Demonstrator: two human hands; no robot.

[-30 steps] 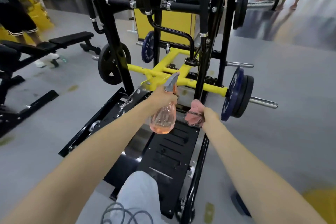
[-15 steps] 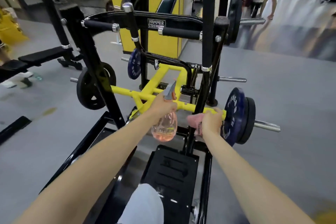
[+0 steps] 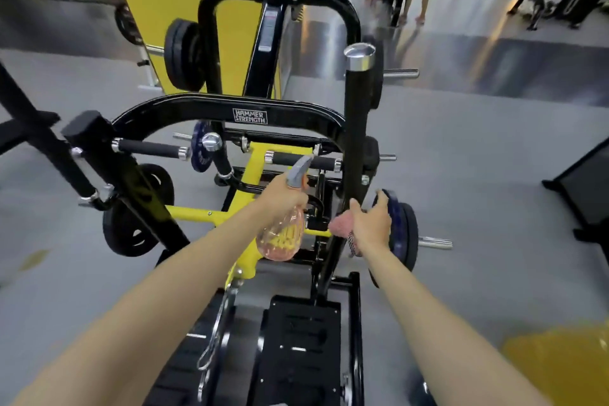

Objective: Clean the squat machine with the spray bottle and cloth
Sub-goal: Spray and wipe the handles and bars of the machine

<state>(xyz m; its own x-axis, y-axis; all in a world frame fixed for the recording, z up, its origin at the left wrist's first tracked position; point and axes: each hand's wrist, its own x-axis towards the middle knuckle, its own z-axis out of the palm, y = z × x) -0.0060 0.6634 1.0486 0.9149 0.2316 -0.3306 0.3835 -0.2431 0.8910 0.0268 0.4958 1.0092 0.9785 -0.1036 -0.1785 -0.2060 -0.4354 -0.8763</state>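
Contact is made at the post: the right hand [image 3: 370, 224] is curled, thumb one side and fingers the other, round the lower part of the black upright steel post [image 3: 355, 142], gripping the bunched pink cloth [image 3: 339, 225] against its surface. A second ago that hand held the cloth in the air short of the post. Half a second ago it lay on the yellow crossbar [image 3: 194, 212] that runs off to the post's left. Now it has climbed onto the post itself, so wiping of this member looks to be starting. Just left of the post, the left hand [image 3: 285, 199] grips the neck of the clear pinkish plastic spray bottle [image 3: 280, 236], its hold unchanged, with the grey trigger head aimed at the padded black handle [image 3: 301, 162] that meets the post; whether the trigger is pressed I cannot tell. Right of the post, close behind the fingers, sits the blue weight plate [image 3: 397, 234]; contact with it is unclear. Across the rest of the black-and-yellow squat machine [image 3: 250, 115], many bars and the black footplate [image 3: 303, 339] below the post are not under the cloth, so I judge much remains.
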